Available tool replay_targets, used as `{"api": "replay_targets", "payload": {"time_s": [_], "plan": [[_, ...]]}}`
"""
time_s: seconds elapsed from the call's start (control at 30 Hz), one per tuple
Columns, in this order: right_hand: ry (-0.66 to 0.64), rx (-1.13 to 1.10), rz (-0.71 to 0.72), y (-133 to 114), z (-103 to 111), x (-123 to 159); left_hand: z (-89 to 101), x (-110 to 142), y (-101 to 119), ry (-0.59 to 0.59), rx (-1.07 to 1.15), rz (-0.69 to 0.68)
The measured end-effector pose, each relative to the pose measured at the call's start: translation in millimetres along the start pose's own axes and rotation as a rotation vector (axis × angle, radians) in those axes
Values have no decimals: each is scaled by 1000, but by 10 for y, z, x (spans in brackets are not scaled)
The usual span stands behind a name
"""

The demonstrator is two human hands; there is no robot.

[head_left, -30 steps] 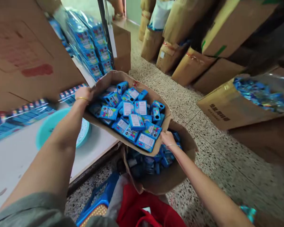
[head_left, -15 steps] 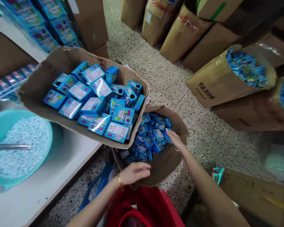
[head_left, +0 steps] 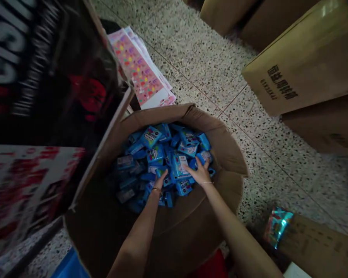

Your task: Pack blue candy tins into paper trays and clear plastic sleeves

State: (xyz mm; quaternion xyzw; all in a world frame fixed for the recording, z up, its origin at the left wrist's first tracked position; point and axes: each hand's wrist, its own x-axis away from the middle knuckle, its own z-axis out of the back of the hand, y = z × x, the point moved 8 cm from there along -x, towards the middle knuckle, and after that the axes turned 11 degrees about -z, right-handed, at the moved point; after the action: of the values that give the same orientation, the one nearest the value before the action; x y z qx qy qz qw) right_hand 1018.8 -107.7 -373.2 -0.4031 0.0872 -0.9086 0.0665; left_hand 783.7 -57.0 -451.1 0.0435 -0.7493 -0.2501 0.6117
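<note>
A large round-mouthed cardboard box point(head_left: 226, 154) stands on the floor in front of me, holding a heap of small blue boxes point(head_left: 150, 137). Both my arms reach down into it. My left hand point(head_left: 159, 182), with a gold bracelet at the wrist, has its fingers closed against the heap from the left. My right hand point(head_left: 200, 172) curls over the boxes from the right. Between the two hands sits a clump of the blue boxes, one with a white label point(head_left: 178, 166) facing up.
A dark printed carton point(head_left: 46, 85) leans close on the left, over the box's rim. Colourful printed sheets point(head_left: 140, 71) lie on the terrazzo floor behind. Brown cartons point(head_left: 301, 65) stand at the upper right. A shiny teal packet point(head_left: 278, 227) rests on a carton at the lower right.
My view has dropped from the tray of blue boxes on the table to the floor box. Both hands have gone down into the heap and closed on boxes.
</note>
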Motion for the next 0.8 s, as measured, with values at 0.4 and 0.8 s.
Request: {"api": "replay_targets", "payload": {"time_s": [0.4, 0.8], "plan": [[-52, -180, 78, -54, 85, 379, -284, 113, 44, -139, 102, -62], [33, -219, 230, 93, 340, 1272, -92, 1084, 136, -107, 101, -153]]}}
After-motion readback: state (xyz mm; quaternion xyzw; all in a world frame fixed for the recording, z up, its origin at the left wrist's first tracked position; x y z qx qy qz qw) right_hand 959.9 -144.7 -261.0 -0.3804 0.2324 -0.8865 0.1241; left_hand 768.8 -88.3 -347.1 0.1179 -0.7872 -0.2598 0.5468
